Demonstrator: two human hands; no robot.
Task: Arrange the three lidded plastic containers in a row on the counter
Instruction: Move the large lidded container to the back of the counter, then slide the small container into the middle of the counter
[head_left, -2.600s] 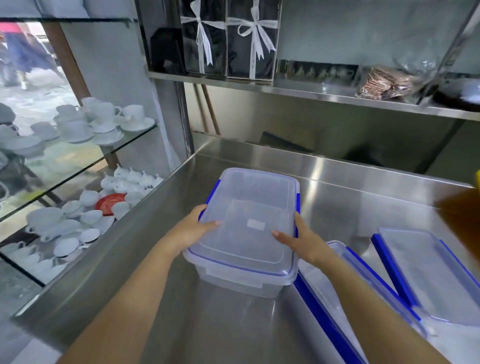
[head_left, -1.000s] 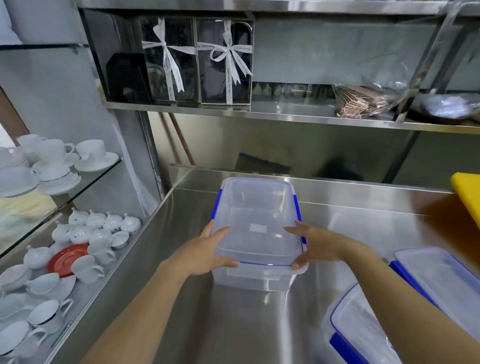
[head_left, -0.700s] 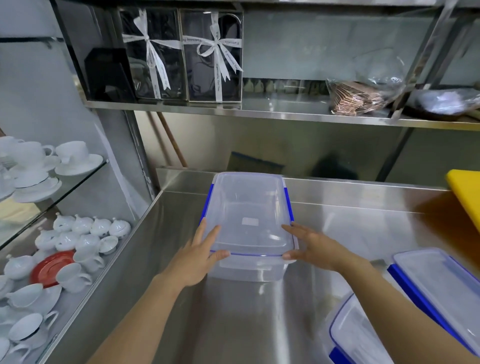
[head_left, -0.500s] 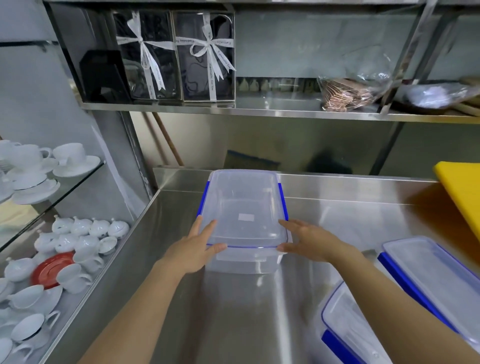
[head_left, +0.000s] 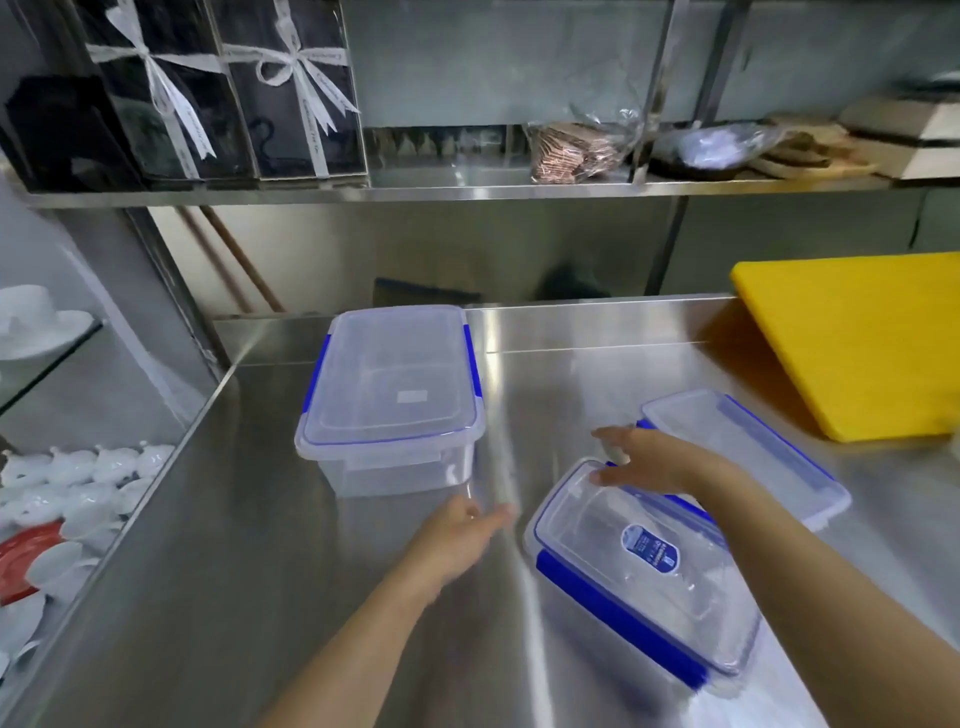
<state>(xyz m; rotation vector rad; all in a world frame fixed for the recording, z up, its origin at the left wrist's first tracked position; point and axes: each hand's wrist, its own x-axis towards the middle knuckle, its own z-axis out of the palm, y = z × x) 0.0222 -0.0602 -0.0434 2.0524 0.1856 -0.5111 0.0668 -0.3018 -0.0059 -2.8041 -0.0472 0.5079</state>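
Now a clear rectangular plastic container with blue side clips (head_left: 392, 400) stands alone at the far left of the steel counter (head_left: 249, 545). Right of it, nearer, a second clear lidded container with an oval blue label (head_left: 641, 566) lies askew, and a third (head_left: 743, 457) sits just behind it. The left hand (head_left: 457, 535) hovers between the first two, fingers spread, holding nothing. The right hand (head_left: 644, 460) rests open-fingered at the labelled container's far end. A yellow board (head_left: 857, 343) lies far right.

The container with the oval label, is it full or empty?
Empty: through the clear lid and walls of the labelled container nothing shows inside. The right hand reaches over its far end.
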